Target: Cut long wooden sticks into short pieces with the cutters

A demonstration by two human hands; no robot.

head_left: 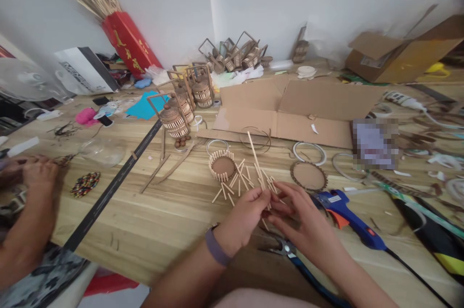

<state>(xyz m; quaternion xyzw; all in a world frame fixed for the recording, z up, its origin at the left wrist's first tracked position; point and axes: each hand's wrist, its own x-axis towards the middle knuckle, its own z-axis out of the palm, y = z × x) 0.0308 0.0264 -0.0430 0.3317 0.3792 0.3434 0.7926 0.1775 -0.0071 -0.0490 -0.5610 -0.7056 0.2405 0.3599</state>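
My left hand [250, 211], with a purple band on its wrist, is closed on a thin wooden stick [254, 153] that points up and away. My right hand [299, 218] meets it from the right, its fingers bent around the lower part of the stick; the exact contact is partly hidden. Short cut sticks [239, 180] lie scattered just beyond my hands. Behind them stands a small round basket base [224, 165] ringed with upright sticks. Pliers [288, 248] with dark handles rest under my right forearm. A blue glue gun [350, 218] lies to the right.
Finished small lidded baskets [176, 122] stand at left centre. Flattened cardboard [282, 124] lies behind, with a round cardboard disc [309, 176] and white rings [310, 152] before it. Another person's hand [39, 172] works at far left, beside a black strip [116, 182] along the table.
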